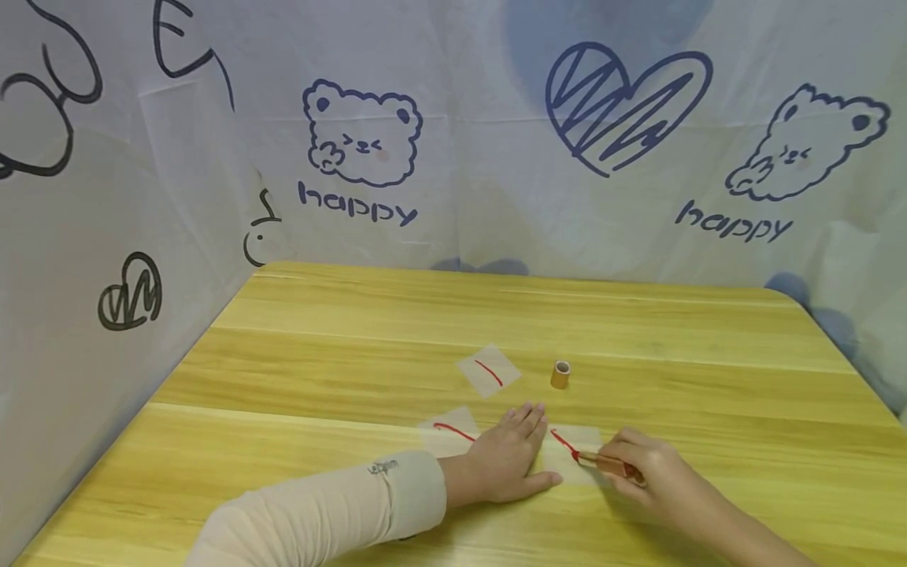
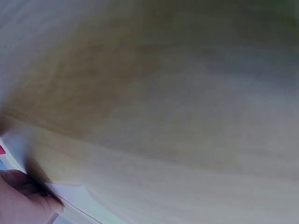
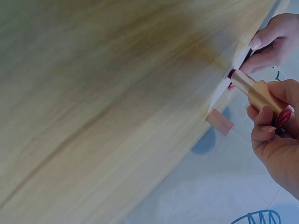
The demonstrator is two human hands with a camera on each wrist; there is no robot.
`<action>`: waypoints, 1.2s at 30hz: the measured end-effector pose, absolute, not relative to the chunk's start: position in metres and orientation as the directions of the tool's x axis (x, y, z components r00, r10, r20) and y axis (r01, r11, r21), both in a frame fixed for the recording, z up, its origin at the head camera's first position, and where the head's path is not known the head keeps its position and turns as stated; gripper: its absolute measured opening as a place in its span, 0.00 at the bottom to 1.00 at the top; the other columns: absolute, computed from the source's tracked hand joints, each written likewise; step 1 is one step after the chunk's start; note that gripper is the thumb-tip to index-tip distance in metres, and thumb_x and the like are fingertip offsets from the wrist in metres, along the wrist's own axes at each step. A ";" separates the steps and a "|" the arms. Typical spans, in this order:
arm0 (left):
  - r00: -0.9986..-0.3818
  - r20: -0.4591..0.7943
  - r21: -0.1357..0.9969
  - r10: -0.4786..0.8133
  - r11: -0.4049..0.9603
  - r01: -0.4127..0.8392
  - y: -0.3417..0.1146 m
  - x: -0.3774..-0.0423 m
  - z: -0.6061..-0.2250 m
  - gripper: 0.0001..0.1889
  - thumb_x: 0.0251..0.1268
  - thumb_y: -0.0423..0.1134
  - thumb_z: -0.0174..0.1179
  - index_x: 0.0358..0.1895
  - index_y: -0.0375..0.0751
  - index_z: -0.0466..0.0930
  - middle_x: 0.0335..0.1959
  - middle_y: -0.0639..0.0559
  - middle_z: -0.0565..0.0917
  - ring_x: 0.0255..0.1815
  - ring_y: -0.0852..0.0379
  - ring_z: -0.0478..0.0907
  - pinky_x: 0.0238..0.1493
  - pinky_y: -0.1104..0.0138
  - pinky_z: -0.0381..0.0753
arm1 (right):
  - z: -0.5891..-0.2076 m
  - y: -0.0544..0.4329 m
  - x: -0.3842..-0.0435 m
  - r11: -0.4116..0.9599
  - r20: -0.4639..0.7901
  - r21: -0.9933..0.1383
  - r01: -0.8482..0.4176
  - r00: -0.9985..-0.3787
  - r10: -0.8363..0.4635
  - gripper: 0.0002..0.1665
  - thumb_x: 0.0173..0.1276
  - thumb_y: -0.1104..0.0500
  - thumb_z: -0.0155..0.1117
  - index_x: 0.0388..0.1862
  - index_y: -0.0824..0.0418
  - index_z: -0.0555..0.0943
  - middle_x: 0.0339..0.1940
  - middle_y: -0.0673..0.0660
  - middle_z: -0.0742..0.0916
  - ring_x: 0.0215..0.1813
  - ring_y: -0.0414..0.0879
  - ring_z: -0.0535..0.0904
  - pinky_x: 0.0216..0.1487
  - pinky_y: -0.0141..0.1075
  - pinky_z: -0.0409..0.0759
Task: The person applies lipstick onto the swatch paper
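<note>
My right hand [image 1: 655, 468] grips a gold lipstick [image 1: 612, 465], its red tip against the right-hand square of thin white paper [image 1: 586, 441]. A red stroke [image 1: 563, 441] runs from that tip toward the paper's upper left corner. My left hand [image 1: 506, 457] rests with fingers extended at the paper's left edge, its thumb lying on the sheet. Partly under that hand is a second paper square [image 1: 446, 442] with a red line. The right wrist view shows fingers curled round the lipstick's gold body [image 3: 261, 95], a red label on its end.
Farther back lies a third paper square [image 1: 485, 382] bearing a red line. The gold lipstick cap [image 1: 560, 375] stands to its right, open end up. A wood-grain table [image 1: 319, 331] carries everything, with a drawn-on white cloth [image 1: 489, 173] behind and at the left.
</note>
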State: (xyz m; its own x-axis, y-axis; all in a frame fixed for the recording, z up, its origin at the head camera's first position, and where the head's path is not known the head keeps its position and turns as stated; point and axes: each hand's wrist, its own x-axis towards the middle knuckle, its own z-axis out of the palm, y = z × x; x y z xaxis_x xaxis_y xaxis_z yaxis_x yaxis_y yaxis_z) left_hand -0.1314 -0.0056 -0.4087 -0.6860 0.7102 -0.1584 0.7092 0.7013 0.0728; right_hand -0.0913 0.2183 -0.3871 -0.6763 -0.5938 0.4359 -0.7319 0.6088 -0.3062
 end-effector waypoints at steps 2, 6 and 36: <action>-0.686 -0.160 0.068 0.710 0.701 0.709 -0.006 -0.131 -0.408 0.40 0.68 0.66 0.33 0.72 0.36 0.52 0.75 0.44 0.49 0.76 0.51 0.46 0.74 0.63 0.51 | -0.387 0.219 -0.091 0.600 0.442 -0.308 -0.739 -0.669 -0.597 0.17 0.40 0.73 0.73 0.32 0.66 0.82 0.29 0.53 0.81 0.27 0.26 0.65 0.19 0.19 0.68; -0.686 -0.158 0.062 0.710 0.701 0.711 -0.005 -0.131 -0.408 0.40 0.68 0.66 0.33 0.72 0.36 0.52 0.75 0.44 0.49 0.76 0.51 0.46 0.74 0.63 0.51 | -0.388 0.221 -0.090 0.591 0.448 -0.310 -0.744 -0.663 -0.599 0.18 0.39 0.75 0.73 0.32 0.66 0.82 0.29 0.53 0.81 0.26 0.26 0.64 0.19 0.19 0.66; -0.689 -0.160 0.069 0.707 0.704 0.707 -0.005 -0.130 -0.407 0.40 0.69 0.65 0.34 0.72 0.36 0.51 0.75 0.44 0.49 0.76 0.51 0.47 0.74 0.62 0.52 | -0.381 0.228 -0.081 0.589 0.408 -0.355 -0.726 -0.687 -0.601 0.16 0.42 0.74 0.71 0.32 0.64 0.82 0.28 0.47 0.79 0.27 0.24 0.63 0.20 0.20 0.66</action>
State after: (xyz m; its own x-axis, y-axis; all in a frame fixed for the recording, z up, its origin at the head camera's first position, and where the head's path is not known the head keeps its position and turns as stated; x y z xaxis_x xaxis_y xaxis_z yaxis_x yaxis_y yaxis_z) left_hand -0.1301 -0.0055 -0.4067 -0.6887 0.7072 -0.1602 0.7068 0.7040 0.0693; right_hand -0.0814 0.2284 -0.3809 -0.6873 -0.6013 0.4076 -0.7259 0.5889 -0.3554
